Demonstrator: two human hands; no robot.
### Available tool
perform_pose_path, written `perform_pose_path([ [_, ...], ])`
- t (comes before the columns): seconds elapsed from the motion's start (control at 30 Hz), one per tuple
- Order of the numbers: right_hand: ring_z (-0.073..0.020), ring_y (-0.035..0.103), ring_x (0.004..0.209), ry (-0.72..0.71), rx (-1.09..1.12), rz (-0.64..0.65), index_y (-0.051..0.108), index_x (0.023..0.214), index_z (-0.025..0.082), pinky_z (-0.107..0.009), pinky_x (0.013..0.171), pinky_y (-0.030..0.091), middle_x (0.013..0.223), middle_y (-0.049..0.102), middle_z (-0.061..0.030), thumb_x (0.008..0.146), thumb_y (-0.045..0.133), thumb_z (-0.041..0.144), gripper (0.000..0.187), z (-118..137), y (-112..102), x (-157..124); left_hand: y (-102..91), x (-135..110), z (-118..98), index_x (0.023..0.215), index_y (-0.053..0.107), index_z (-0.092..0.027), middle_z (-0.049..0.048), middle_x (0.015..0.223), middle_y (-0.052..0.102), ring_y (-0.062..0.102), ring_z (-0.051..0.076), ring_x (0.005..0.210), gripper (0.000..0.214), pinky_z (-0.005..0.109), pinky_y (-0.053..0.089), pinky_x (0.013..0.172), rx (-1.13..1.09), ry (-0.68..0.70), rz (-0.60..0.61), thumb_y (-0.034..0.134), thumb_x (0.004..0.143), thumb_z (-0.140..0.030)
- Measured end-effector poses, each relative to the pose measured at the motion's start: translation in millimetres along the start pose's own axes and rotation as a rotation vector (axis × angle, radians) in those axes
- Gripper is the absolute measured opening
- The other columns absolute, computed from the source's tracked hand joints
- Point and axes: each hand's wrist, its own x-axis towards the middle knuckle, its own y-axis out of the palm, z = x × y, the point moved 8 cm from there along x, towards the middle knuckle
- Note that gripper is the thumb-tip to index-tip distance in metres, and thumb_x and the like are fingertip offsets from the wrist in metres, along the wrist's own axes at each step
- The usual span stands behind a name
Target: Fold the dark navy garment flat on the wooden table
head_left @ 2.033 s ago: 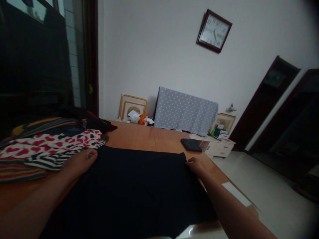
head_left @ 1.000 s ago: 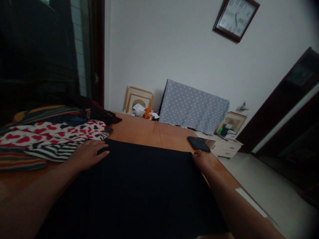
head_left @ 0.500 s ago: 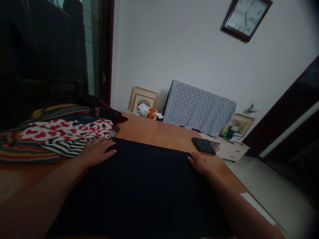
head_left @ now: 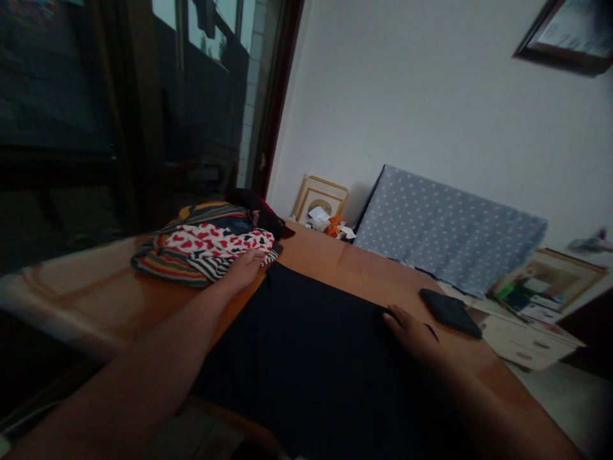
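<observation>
Left hand (head_left: pixel 245 268) on clothes pile (head_left: pixel 205 246), right hand (head_left: pixel 414 332) flat on dark cloth (head_left: pixel 311 345)

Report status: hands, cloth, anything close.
Left hand at far left corner of dark cloth, beside clothes pile. Right hand flat on its far right edge. Black pouch near right hand.

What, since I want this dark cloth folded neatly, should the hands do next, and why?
Probably pinch the two far corners and bring them toward the near edge. The cloth lies spread flat on the table; the left hand rests at its far left corner beside the pile, and the right hand lies flat on the far right corner.
</observation>
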Motion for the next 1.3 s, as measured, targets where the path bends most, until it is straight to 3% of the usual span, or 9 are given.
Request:
perform_pose_path([
  [0.13, -0.026, 0.033, 0.15, -0.195, 0.06, 0.062, 0.045, 0.152, 0.015, -0.043, 0.124, 0.027, 0.158, 0.043, -0.012, 0.098, 0.032, 0.064, 0.074, 81, 16, 4, 7.5, -1, 2, 0.099, 0.068, -0.021, 0.0064, 0.106, 0.073, 0.065, 0.024, 0.104, 0.024, 0.037, 0.049, 0.095, 0.01, 0.004, 0.061, 0.051, 0.087, -0.033],
  [0.2, -0.0256, 0.029, 0.152, -0.249, 0.055, 0.103, 0.043, 0.154, 0.016, -0.043, 0.124, 0.024, 0.16, 0.039, -0.011, 0.098, 0.031, 0.066, 0.076, 105, 28, 6, 7.7, -1, 5, 0.1, 0.068, -0.021, 0.0064, 0.108, 0.073, 0.065, 0.024, 0.105, 0.023, 0.036, 0.048, 0.096, 0.011, -0.028, 0.061, 0.053, 0.086, -0.031],
  [0.33, -0.0271, 0.022, 0.154, -0.212, 0.025, 0.134, 0.04, 0.155, 0.015, -0.049, 0.124, 0.021, 0.162, 0.035, -0.0123, 0.099, 0.031, 0.065, 0.076, 111, 46, 17, 5.9, -2, 7, 0.101, 0.067, -0.021, 0.0068, 0.11, 0.073, 0.064, 0.023, 0.105, 0.021, 0.034, 0.048, 0.094, -0.026, -0.092, 0.047, 0.055, 0.085, -0.027],
  [0.43, -0.0281, 0.028, 0.152, -0.184, 0.049, 0.125, 0.044, 0.153, 0.015, -0.048, 0.124, 0.023, 0.16, 0.038, -0.0134, 0.097, 0.034, 0.068, 0.077, 118, 45, 28, 5.2, -4, 3, 0.099, 0.067, -0.021, 0.0066, 0.105, 0.074, 0.065, 0.024, 0.103, 0.02, 0.033, 0.049, 0.089, -0.025, -0.11, 0.053, 0.055, 0.084, -0.026],
  [0.6, -0.0255, 0.032, 0.15, -0.275, 0.125, 0.09, 0.046, 0.152, 0.016, -0.043, 0.124, 0.025, 0.161, 0.038, -0.0123, 0.097, 0.032, 0.07, 0.078, 182, 38, 35, 4.0, -5, -3, 0.095, 0.069, -0.02, 0.0075, 0.097, 0.074, 0.065, 0.025, 0.098, 0.018, 0.033, 0.05, 0.082, 0.008, -0.094, 0.074, 0.055, 0.085, -0.025],
  [0.77, -0.0267, 0.023, 0.153, -0.36, 0.107, 0.129, 0.042, 0.154, 0.015, -0.048, 0.125, 0.02, 0.163, 0.032, -0.0124, 0.098, 0.034, 0.066, 0.076, 233, 57, 40, 4.2, -2, 2, 0.104, 0.068, -0.021, 0.0095, 0.105, 0.074, 0.064, 0.026, 0.1, 0.023, 0.036, 0.05, 0.086, 0.034, -0.082, 0.081, 0.053, 0.087, -0.026],
  [1.03, -0.0272, 0.043, 0.144, -0.437, 0.263, 0.034, 0.054, 0.145, 0.014, -0.044, 0.12, 0.033, 0.152, 0.05, -0.0151, 0.102, 0.034, 0.056, 0.064, 295, 54, 70, 6.9, 3, 11, 0.108, 0.066, -0.023, 0.0087, 0.117, 0.072, 0.063, 0.024, 0.109, 0.025, 0.036, 0.048, 0.093, 0.047, -0.092, 0.04, 0.051, 0.088, -0.025],
  [1.17, -0.0277, 0.032, 0.15, -0.491, 0.226, 0.086, 0.045, 0.151, 0.009, -0.046, 0.123, 0.026, 0.158, 0.04, -0.0182, 0.103, 0.032, 0.051, 0.065, 332, 70, 78, 6.7, 3, 10, 0.108, 0.066, -0.02, 0.0095, 0.116, 0.072, 0.064, 0.023, 0.107, 0.025, 0.034, 0.049, 0.093, 0.029, -0.094, 0.048, 0.052, 0.088, -0.025],
  [1.3, -0.0307, 0.023, 0.153, -0.448, 0.155, 0.121, 0.042, 0.153, 0.008, -0.054, 0.123, 0.019, 0.161, 0.034, -0.0191, 0.104, 0.031, 0.05, 0.065, 340, 84, 86, 8.2, 0, 1, 0.1, 0.069, -0.02, 0.0083, 0.107, 0.074, 0.066, 0.022, 0.101, 0.022, 0.032, 0.05, 0.088, 0.038, -0.033, 0.123, 0.052, 0.089, -0.026],
])
